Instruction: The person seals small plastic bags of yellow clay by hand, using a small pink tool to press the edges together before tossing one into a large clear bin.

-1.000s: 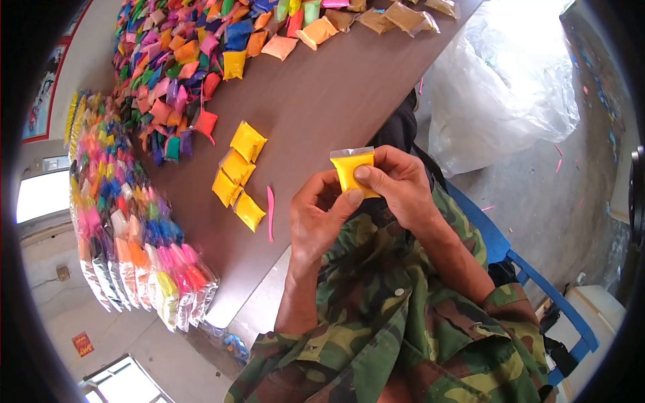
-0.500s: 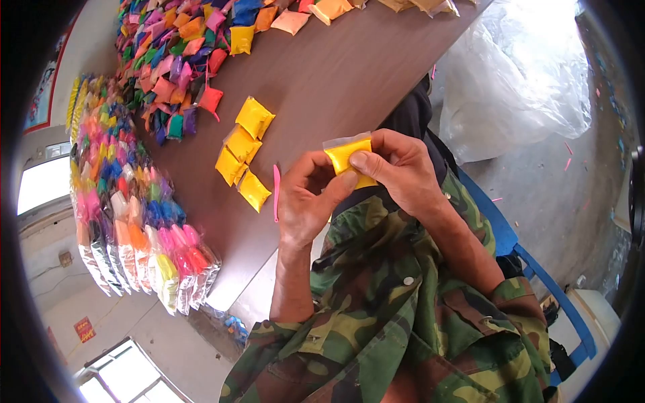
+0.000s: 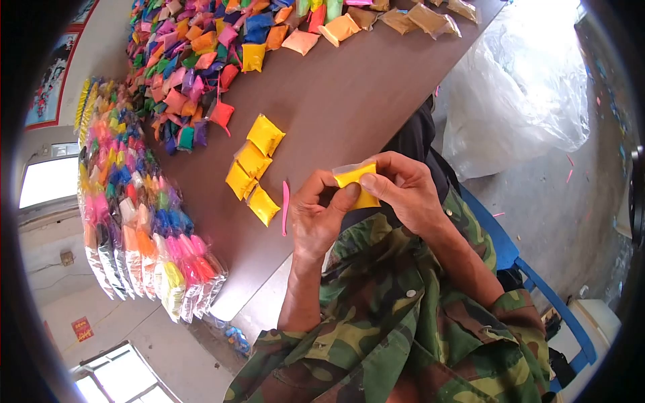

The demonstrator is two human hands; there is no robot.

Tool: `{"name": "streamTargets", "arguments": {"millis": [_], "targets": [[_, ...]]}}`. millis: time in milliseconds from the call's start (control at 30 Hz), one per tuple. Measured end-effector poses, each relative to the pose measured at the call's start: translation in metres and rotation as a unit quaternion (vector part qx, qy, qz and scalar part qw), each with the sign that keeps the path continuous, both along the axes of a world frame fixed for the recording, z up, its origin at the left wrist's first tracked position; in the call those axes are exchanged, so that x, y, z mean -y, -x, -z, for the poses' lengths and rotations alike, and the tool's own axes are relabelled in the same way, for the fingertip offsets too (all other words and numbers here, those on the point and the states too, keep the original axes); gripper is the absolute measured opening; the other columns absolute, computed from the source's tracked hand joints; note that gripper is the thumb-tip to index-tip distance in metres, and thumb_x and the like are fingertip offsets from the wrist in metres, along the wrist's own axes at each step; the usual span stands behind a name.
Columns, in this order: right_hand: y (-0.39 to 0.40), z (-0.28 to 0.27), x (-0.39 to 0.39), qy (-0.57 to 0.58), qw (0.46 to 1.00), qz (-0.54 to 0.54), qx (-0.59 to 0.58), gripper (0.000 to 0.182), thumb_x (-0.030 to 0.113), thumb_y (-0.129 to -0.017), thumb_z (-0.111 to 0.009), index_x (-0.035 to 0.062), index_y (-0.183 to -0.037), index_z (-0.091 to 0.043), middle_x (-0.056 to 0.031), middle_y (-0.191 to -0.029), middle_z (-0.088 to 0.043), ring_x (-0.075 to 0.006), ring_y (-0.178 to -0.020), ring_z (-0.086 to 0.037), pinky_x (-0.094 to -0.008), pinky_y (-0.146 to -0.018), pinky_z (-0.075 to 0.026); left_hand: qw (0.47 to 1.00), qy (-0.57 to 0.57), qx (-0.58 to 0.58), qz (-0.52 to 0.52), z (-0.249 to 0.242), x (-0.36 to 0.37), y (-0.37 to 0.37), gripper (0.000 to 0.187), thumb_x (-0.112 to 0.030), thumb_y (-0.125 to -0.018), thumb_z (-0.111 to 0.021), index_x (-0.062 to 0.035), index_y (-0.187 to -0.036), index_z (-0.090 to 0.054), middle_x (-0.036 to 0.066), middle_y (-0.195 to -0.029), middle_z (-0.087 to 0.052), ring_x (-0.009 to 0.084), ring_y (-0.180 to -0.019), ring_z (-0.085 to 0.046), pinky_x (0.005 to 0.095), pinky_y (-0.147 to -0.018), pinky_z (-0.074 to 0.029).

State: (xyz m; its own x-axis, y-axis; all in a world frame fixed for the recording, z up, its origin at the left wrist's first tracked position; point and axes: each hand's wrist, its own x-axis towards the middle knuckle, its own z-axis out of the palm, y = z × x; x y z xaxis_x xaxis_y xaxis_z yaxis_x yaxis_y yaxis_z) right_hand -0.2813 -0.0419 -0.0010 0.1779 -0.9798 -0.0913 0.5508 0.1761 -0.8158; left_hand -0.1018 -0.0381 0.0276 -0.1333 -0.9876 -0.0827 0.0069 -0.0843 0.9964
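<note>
Between my two hands is a small yellow packet [image 3: 363,199] with a clear plastic edge along its top. My left hand [image 3: 317,213] pinches its left side with thumb and fingers. On the other side, my right hand [image 3: 404,191] grips it, the thumb pressed on its front. Several more yellow packets [image 3: 253,160] lie in a staggered group on the brown table [image 3: 329,101], left of my hands. A pink plastic stick [image 3: 285,208] rests on the table close to my left hand.
A large heap of coloured packets [image 3: 201,60] covers the far left of the table. Clear bags of packets [image 3: 134,215] line its left edge. Brown packets [image 3: 416,20] lie at the far edge. A big clear plastic bag [image 3: 517,87] and a blue chair [image 3: 494,228] are at the right.
The view has tilted, so the table and its packets sit slightly lower and further right. Both hands keep hold of the yellow packet, with only a slight shift of the fingers.
</note>
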Motion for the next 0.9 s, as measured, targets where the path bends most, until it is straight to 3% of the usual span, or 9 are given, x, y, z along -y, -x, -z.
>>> {"name": "streamTargets", "arguments": {"millis": [267,367,567,667,900], "targets": [[0.006,0.0,0.002,-0.005,1.0,-0.016,0.025,0.016,0.007,-0.104,-0.069,-0.0048,-0.114,-0.071,-0.0025,-0.1,-0.072,-0.0065,-0.092,-0.065,-0.0233,-0.082,-0.055,0.998,-0.056,0.012,-0.019,-0.013,-0.002,0.009,0.023,-0.012,-0.097,-0.077,0.0001,-0.116,-0.07,0.001,-0.095,-0.071,0.0067,-0.084,-0.064,0.0236,-0.078,-0.051],[0.0,-0.003,0.001,0.005,1.0,0.005,-0.015,0.017,0.008,-0.104,-0.069,-0.005,-0.115,-0.071,-0.0026,-0.1,-0.072,-0.0068,-0.091,-0.066,-0.0233,-0.081,-0.055,0.999,-0.041,0.004,-0.032,-0.007,-0.001,0.005,0.024,-0.012,-0.098,-0.077,0.0015,-0.116,-0.07,0.002,-0.097,-0.072,0.0078,-0.086,-0.065,0.0237,-0.081,-0.052],[0.001,0.004,0.0,-0.011,0.999,0.023,0.028,0.016,0.008,-0.104,-0.07,-0.0037,-0.116,-0.07,-0.0036,-0.103,-0.074,-0.0067,-0.094,-0.068,-0.0227,-0.083,-0.057,0.999,-0.044,-0.023,0.002,-0.005,0.001,0.006,0.029,-0.015,-0.1,-0.078,0.0034,-0.121,-0.069,0.007,-0.105,-0.075,0.0125,-0.096,-0.071,0.0289,-0.093,-0.058],[0.002,0.007,0.001,-0.012,0.998,0.046,0.041,0.017,0.007,-0.103,-0.07,-0.0035,-0.118,-0.069,-0.0041,-0.104,-0.074,-0.0069,-0.096,-0.068,-0.0233,-0.085,-0.058,0.996,-0.082,0.013,0.017,-0.004,0.001,0.005,0.03,-0.016,-0.1,-0.078,0.0036,-0.121,-0.069,0.008,-0.108,-0.076,0.0143,-0.099,-0.072,0.03,-0.094,-0.058],[-0.004,-0.001,-0.001,0.011,0.999,0.03,0.039,0.024,0.004,-0.102,-0.071,-0.0041,-0.124,-0.067,-0.0058,-0.108,-0.074,-0.0097,-0.099,-0.07,-0.0273,-0.092,-0.058,0.996,-0.02,0.081,-0.015,-0.007,-0.001,0.006,0.029,-0.014,-0.1,-0.077,0.0041,-0.121,-0.068,0.009,-0.108,-0.075,0.0146,-0.1,-0.072,0.0293,-0.095,-0.057]]}}
